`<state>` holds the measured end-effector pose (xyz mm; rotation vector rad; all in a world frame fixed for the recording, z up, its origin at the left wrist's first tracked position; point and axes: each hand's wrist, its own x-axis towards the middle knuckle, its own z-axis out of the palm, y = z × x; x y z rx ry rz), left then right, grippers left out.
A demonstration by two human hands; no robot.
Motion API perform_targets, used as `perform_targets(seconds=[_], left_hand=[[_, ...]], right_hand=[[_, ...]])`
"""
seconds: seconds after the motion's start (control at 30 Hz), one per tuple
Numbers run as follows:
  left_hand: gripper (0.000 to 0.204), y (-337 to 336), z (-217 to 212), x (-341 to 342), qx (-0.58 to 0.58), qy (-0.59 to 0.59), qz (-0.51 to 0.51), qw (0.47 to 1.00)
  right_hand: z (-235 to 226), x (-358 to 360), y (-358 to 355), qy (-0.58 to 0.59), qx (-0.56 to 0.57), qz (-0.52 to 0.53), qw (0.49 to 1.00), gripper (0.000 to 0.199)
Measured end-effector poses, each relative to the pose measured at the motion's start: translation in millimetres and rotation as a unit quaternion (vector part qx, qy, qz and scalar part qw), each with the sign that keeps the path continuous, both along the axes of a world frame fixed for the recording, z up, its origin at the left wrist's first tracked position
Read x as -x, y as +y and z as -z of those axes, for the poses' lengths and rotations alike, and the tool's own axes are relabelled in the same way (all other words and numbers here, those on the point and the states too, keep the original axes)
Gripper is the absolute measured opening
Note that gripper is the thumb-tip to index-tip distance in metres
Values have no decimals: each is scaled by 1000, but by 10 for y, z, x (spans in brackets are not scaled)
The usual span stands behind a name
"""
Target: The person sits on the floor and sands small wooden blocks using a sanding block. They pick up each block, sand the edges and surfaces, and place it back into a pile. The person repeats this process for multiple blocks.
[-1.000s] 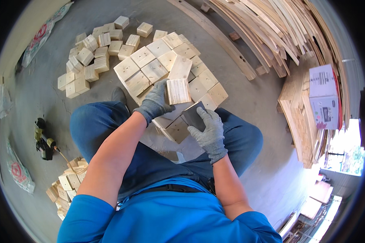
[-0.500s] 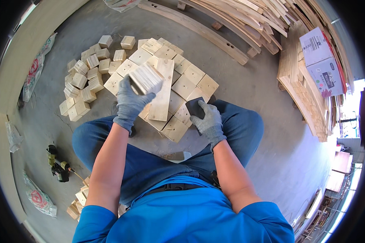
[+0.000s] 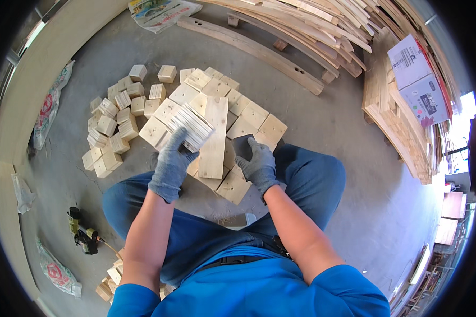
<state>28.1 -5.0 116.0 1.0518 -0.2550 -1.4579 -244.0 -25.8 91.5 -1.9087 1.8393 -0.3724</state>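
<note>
My left hand (image 3: 169, 164), in a grey glove, grips a pale wooden block (image 3: 193, 126) and holds it tilted just above a layer of square wooden blocks (image 3: 256, 119) on the concrete floor. A short plank (image 3: 215, 132) lies across those blocks, right of the held block. My right hand (image 3: 259, 166), also gloved, is closed on a dark flat piece (image 3: 241, 143) at the plank's right edge. What that piece is I cannot tell. I am crouched with both knees beside the blocks.
Loose blocks (image 3: 113, 121) are scattered to the left, and more blocks (image 3: 113, 274) lie by my left hip. A nail gun (image 3: 82, 235) rests on the floor. A long beam (image 3: 248, 47), stacked slats (image 3: 322, 21) and a cardboard box (image 3: 418, 79) lie beyond.
My left hand has picked a block up off the layer and moved it left of the plank. My right hand has shifted right with the dark piece.
</note>
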Motion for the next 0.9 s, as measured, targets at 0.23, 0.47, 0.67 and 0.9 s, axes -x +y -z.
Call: perform_targets(seconds=[0.23, 0.47, 0.67, 0.9], left_hand=[[42, -68, -282, 329, 47, -14, 52, 997], [51, -159, -446, 420, 34, -116, 95, 988], [53, -249, -226, 455, 1, -194, 103, 976], [63, -271, -223, 601, 7, -206, 134, 969]], right_hand=[[196, -70, -6, 25, -12, -6, 1000, 89], [246, 19, -30, 4, 39, 2, 999, 89], [-263, 153, -88, -184, 77, -12, 980, 94], [-704, -133, -148, -155, 191, -143, 959, 110]])
